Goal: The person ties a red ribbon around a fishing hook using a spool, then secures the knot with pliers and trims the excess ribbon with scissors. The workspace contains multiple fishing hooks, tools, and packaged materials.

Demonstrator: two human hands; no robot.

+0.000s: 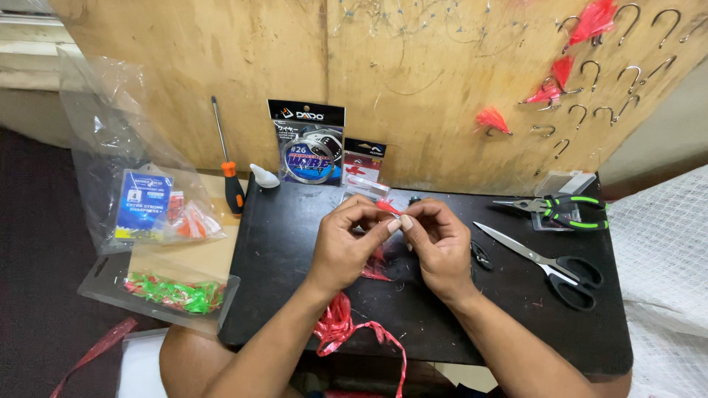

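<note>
Both hands, left hand (345, 247) and right hand (441, 243), pinch one small red tuft (389, 207) between closed fingertips. One scissors (549, 264) and one pliers (560, 211) lie right of them; bare black board (280, 243) left.

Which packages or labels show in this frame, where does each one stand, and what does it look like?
Wire coil pack: leaning on the plywood board, black header, clear front, silvery coil.
Small card pack: right of it, black top, red and white below.
Blue-label bag: left of the black board, clear plastic, orange pieces beside the label.
Clear flat pack: lower left, green and red strands inside.
Small clear box: behind the pliers.
</note>
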